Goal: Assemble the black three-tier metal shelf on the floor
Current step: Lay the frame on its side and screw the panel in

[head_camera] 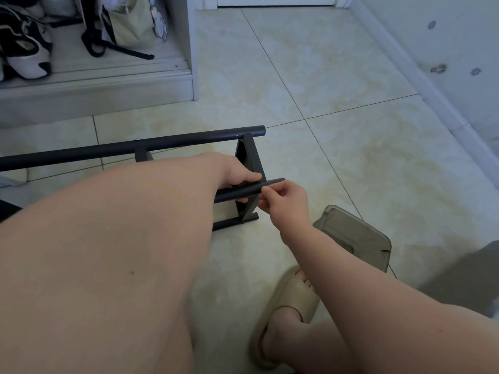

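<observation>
The black metal shelf frame [249,155] lies on its side on the tiled floor, partly hidden by my left forearm. A long black tube [129,148] runs along its far side and a short tube [235,222] sits low near the floor. My left hand [237,174] grips the middle black tube [253,188] from above. At that tube's right end my right hand [283,201] pinches something small between thumb and fingertips; what it is stays hidden.
A translucent grey plastic box [356,236] lies on the floor right of the frame. My foot in a beige slipper [286,309] is in front. A white cabinet [108,85] with shoes and a bag stands at the back left, a wall baseboard [421,85] at the right.
</observation>
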The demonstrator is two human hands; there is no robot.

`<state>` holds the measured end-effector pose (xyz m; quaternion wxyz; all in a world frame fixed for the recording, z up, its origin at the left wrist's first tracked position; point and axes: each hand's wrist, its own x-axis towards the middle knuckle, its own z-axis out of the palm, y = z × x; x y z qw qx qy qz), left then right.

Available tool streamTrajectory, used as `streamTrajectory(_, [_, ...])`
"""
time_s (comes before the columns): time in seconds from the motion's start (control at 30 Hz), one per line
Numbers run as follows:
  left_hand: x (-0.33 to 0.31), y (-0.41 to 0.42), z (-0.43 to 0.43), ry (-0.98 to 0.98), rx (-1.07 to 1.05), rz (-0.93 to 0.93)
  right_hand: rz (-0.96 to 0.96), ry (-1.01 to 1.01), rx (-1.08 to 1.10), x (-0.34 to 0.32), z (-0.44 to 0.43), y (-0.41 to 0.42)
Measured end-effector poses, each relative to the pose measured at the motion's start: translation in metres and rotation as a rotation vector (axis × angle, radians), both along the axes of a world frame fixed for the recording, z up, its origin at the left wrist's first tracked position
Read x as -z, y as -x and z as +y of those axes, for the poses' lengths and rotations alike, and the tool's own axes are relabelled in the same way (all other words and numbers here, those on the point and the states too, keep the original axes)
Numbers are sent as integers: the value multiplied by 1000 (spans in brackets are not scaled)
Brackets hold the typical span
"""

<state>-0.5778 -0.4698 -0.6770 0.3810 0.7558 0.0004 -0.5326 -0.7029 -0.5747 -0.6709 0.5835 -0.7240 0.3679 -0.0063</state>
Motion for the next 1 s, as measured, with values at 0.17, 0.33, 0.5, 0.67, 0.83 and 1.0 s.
streamTrajectory(0.17, [0,0,1,-11,13,-6,-48,-230,130,1,4,3])
streamTrajectory(0.33, [1,0,-1,-2,14,-17,-35,22,-32,0,-1,3])
streamTrajectory(0.5, [1,-1,0,-17,27,-10,17,333,-222,-2,-3,4])
streamTrajectory(0.67, [0,0,-1,-15,20,-15,39,378,-280,-2,-6,-1])
streamTrajectory(0.83, [-2,1,-2,-12,33,-5,-10,124,-85,3,-6,5])
streamTrajectory(1.0, [-1,2,-3,2,29,11,-50,-89,48,3,-3,6])
